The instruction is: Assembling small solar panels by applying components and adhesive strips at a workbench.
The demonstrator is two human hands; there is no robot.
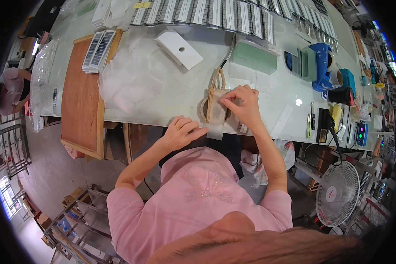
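Note:
In front of me, at the table's near edge, stands a tan block-like holder (216, 108) with a looped strap or handle at its far end and round roll-like edges showing at its sides. A small translucent strip (215, 132) hangs off the table edge just below it. My right hand (244, 103) is over the holder's right side, thumb and forefinger pinched together; anything between them is too small to make out. To the left of the holder, my left hand (180, 133) has its forefinger stretched toward it, other fingers loosely bent, holding nothing visible.
A white box (178, 48) with a hole lies beyond my hands, near a pile of translucent sheets (130, 77). Left is a wooden tray (81, 97). Stacked glass panes (255, 57) and a blue tape dispenser (322, 66) stand right; a fan (337, 193) is below.

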